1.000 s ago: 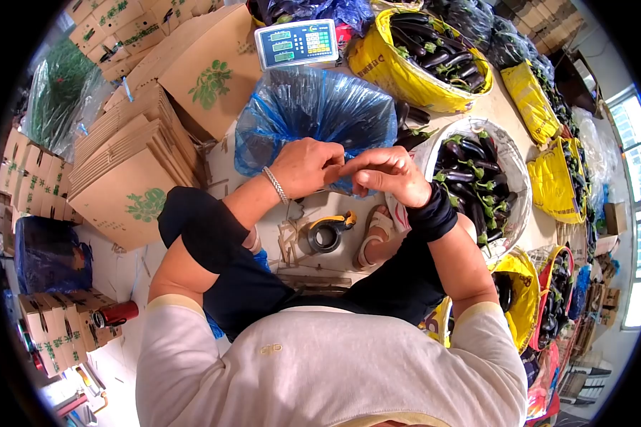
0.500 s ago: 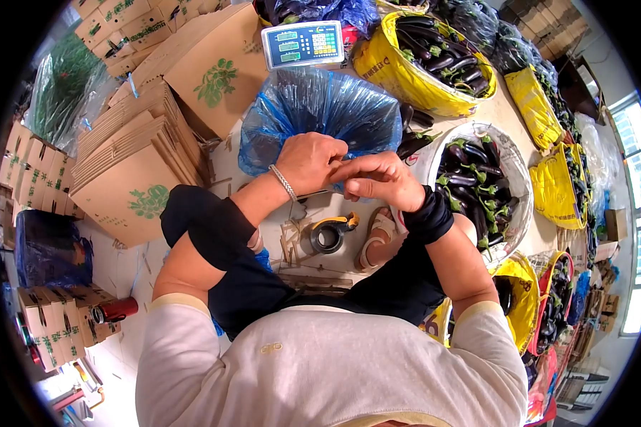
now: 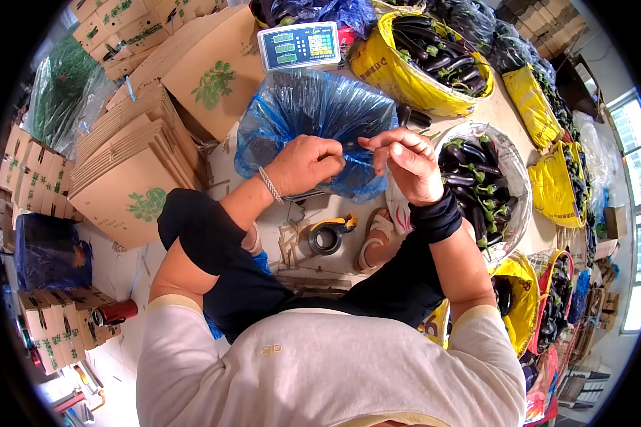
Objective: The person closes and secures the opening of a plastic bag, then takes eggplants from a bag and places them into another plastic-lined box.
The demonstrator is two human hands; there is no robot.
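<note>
A blue plastic bag (image 3: 313,107) lines a container in front of me, just below a digital scale display (image 3: 300,45). My left hand (image 3: 308,165), with a braided bracelet at the wrist, is closed at the bag's near edge; what its fingers hold, if anything, is hidden. To its right, my right hand (image 3: 408,162) has its fingers apart and curved, palm partly turned up, with nothing seen in it. A white-lined basket of eggplants (image 3: 475,185) stands beside my right wrist.
Flattened cardboard boxes (image 3: 132,171) stack up at the left. A yellow-lined basket of eggplants (image 3: 434,60) is behind at the right. On the floor between my feet lies a tape dispenser (image 3: 327,235). A red cylinder (image 3: 115,313) lies at the lower left.
My hands, close together before, have moved apart. My right hand has shifted right and its fingers have spread. The bag's near right side now shows between them.
</note>
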